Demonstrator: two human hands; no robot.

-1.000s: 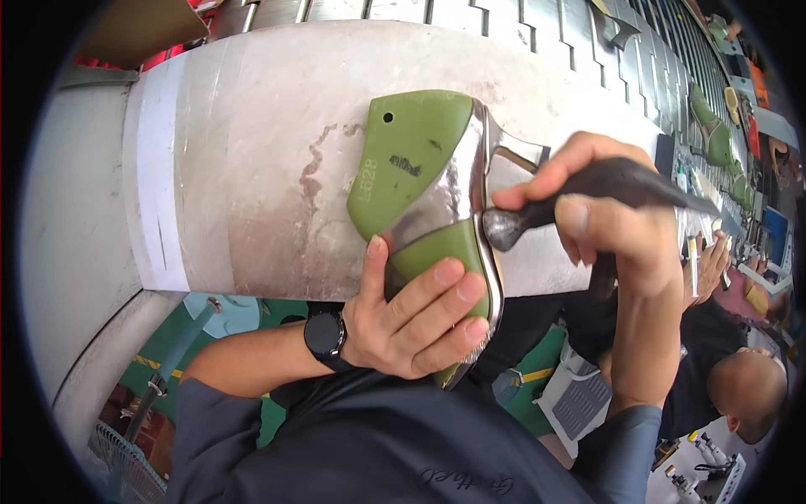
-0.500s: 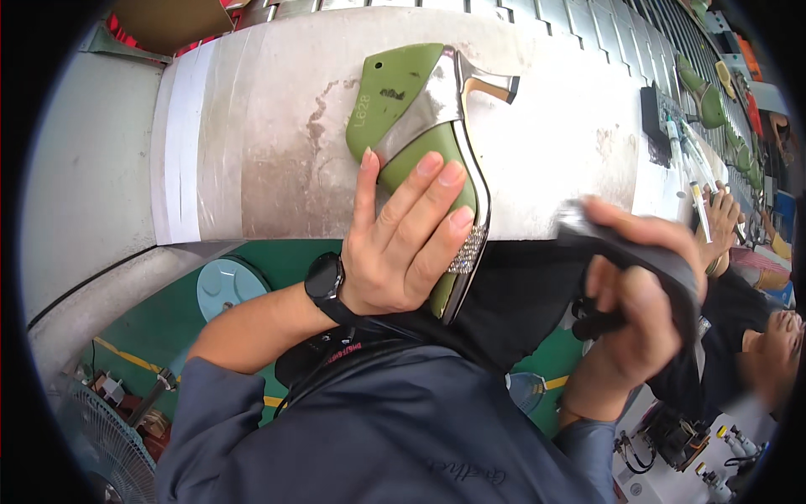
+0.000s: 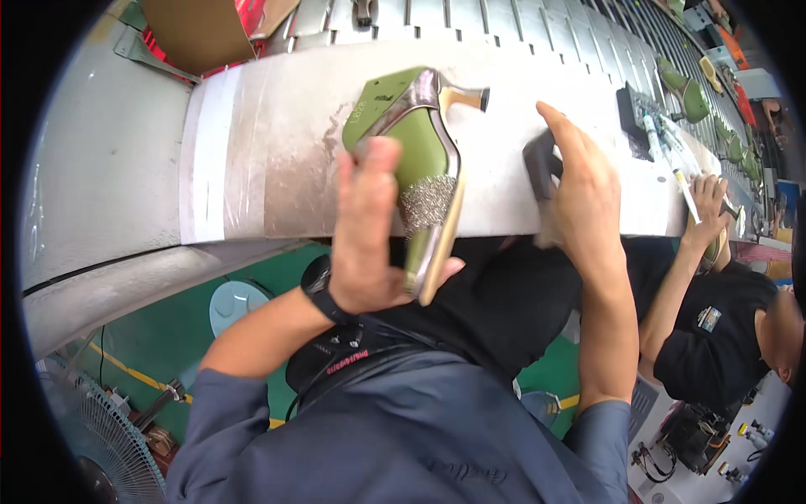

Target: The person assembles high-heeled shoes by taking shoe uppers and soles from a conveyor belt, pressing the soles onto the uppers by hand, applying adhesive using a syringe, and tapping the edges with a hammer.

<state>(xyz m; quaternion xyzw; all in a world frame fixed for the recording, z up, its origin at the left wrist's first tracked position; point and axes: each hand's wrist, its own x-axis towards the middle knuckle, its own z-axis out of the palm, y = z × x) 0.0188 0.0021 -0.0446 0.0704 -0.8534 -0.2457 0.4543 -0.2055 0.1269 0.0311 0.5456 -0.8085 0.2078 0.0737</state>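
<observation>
A silver high-heeled sandal [image 3: 429, 197] with a glittering band is fitted on a green shoe last [image 3: 420, 147]. It lies on its side over the bench edge, heel away from me, toe overhanging. My left hand [image 3: 363, 244], blurred, cradles the toe end, fingers up along its left side and the thumb tip showing at its right. To the right, my right hand [image 3: 588, 197] is closed on a dark tool [image 3: 539, 164] just above the bench, its index finger stretched out. The hand covers much of that tool, so its kind cannot be made out.
The pale bench [image 3: 294, 168] runs across in front, with a metal roller conveyor [image 3: 487, 21] behind it. A dark holder [image 3: 635, 122] with pens stands at the right. A co-worker's hand [image 3: 709, 206] is beyond it. A fan [image 3: 109, 445] stands lower left.
The sandal has turned, showing more of its glittering band. My left hand has shifted from on top of it to round the toe. My right hand has swung forward and left with the dark tool.
</observation>
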